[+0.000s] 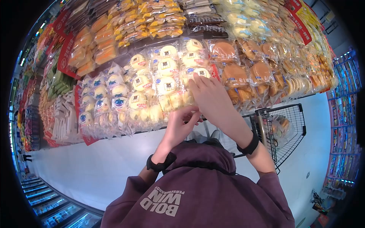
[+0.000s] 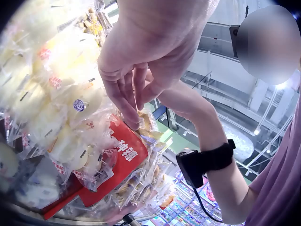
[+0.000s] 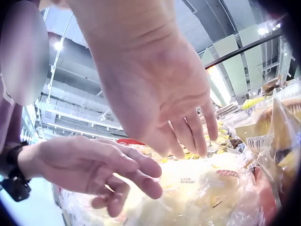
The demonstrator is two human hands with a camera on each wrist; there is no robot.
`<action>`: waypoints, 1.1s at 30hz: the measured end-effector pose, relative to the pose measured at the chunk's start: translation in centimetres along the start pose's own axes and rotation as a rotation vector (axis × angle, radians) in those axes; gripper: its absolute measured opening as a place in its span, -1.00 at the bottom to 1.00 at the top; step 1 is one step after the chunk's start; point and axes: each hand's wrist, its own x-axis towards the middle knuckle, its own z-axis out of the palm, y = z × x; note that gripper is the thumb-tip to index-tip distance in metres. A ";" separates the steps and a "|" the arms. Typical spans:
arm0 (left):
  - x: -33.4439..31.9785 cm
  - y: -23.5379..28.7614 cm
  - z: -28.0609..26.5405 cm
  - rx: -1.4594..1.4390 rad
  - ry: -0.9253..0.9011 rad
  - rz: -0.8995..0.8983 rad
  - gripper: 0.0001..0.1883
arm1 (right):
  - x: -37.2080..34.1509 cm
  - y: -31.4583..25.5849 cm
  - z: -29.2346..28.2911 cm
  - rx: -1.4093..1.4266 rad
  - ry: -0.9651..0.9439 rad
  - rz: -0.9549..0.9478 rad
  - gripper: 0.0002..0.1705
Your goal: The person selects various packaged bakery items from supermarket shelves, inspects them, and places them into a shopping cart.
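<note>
Rows of clear-wrapped pale round buns (image 1: 166,84) lie on the display. Over their right-hand rows is my right hand (image 1: 208,91), fingers extended and resting on or just above a wrapped bun (image 1: 200,72); contact is not certain. In the right wrist view its palm (image 3: 157,89) faces down toward the bright packets (image 3: 207,188), with nothing held. My left hand (image 1: 181,123) is beside it at the display's front edge, fingers loosely bent and empty, as the right wrist view also shows the hand (image 3: 89,169).
Brown wrapped buns (image 1: 234,74) lie to the right, blue-marked packets (image 1: 99,98) to the left. A black wire cart (image 1: 291,146) holding bagged goods stands at the right near the display. Red signs (image 1: 66,57) edge the sections.
</note>
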 end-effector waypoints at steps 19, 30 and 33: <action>0.2 1.1 2.2 0.089 -0.293 0.162 -0.83 | -34.3 5.8 8.2 -0.056 -0.152 0.842 -0.17; 1.5 -0.3 7.3 0.220 -0.710 0.191 -0.73 | -40.6 8.6 11.2 0.315 -0.167 1.271 -0.65; 1.7 -0.7 8.1 0.303 -0.778 0.164 -0.66 | -40.8 10.3 12.0 0.502 -0.186 1.300 -0.72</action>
